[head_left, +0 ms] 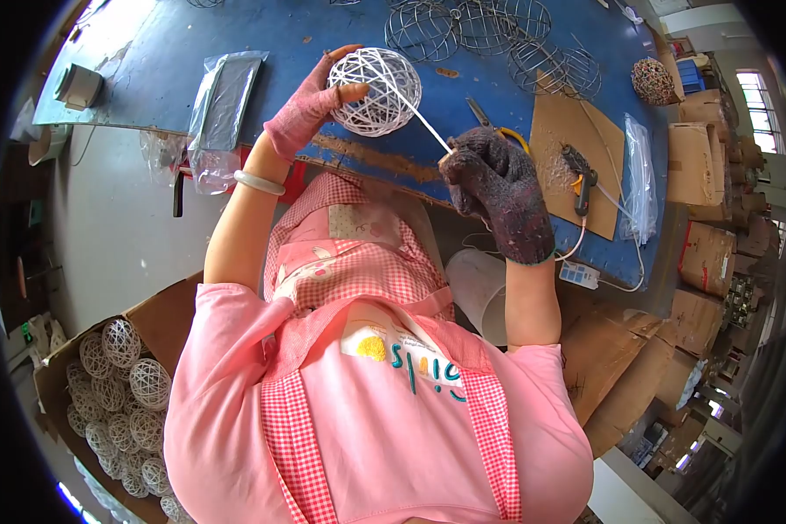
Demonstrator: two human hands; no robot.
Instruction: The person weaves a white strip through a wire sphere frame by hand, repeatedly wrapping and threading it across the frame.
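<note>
My left hand (316,98), in a pink fingerless glove, grips a ball of woven white strands (375,94) above the front edge of the blue table. From the ball a white strand (428,127) runs taut down to my right hand (493,179). That hand wears a dark knitted glove, and its fingers are pinched on the strand's end. Just behind the right hand lie scissors (513,138) with a yellow handle, partly hidden by the glove. A glue gun (582,182) rests on a piece of cardboard (555,131) to the right.
Wire frames (489,26) lie at the table's back. A clear plastic bag (639,175) and power strip (578,274) are on the right, a bagged dark item (223,100) and tape roll (79,86) on the left. A cardboard box (162,306) at lower left holds several woven balls (150,384).
</note>
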